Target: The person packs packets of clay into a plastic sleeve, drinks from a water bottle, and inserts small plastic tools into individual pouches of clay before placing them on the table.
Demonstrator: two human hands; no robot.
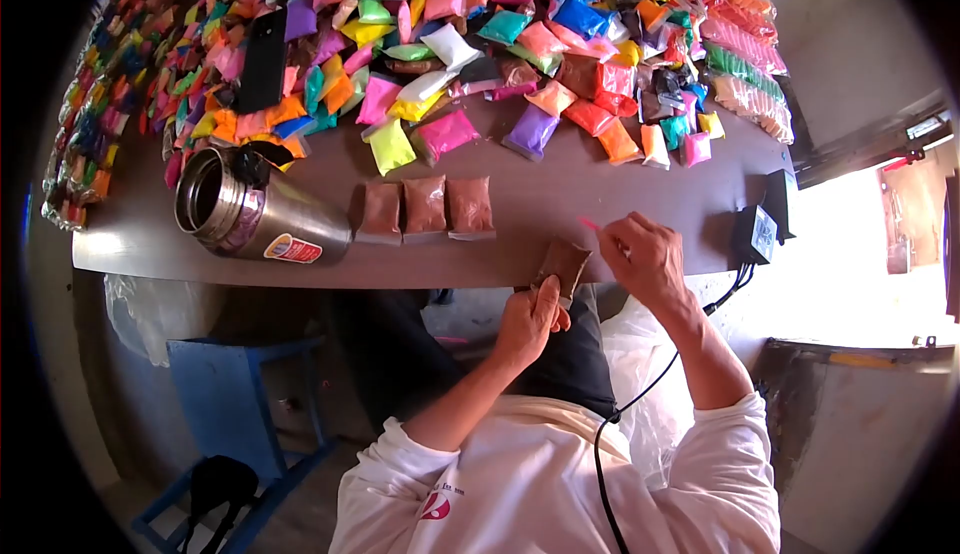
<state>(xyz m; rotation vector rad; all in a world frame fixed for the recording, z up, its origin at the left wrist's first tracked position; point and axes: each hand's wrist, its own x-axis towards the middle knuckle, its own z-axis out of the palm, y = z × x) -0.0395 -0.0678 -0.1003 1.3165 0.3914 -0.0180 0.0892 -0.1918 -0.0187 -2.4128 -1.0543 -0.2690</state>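
My left hand (pixel 530 324) grips a small dark brown packet (pixel 566 262) by its lower end, at the table's front edge. Just to the right, my right hand (pixel 648 262) is closed, with a thin pink strip (pixel 588 223) sticking out from its fingers toward the packet. What exactly the strip is, I cannot make out. Three brown packets, the nearest being this one (pixel 470 206), lie side by side on the table, left of my hands.
A steel flask (pixel 310 216) lies tilted at the table's left. Colourful packets (pixel 450 134) heap across the back, with a black phone (pixel 262 62) on them. Black boxes (pixel 752 234) with cables stand at the right edge. A blue stool (pixel 215 384) is below left.
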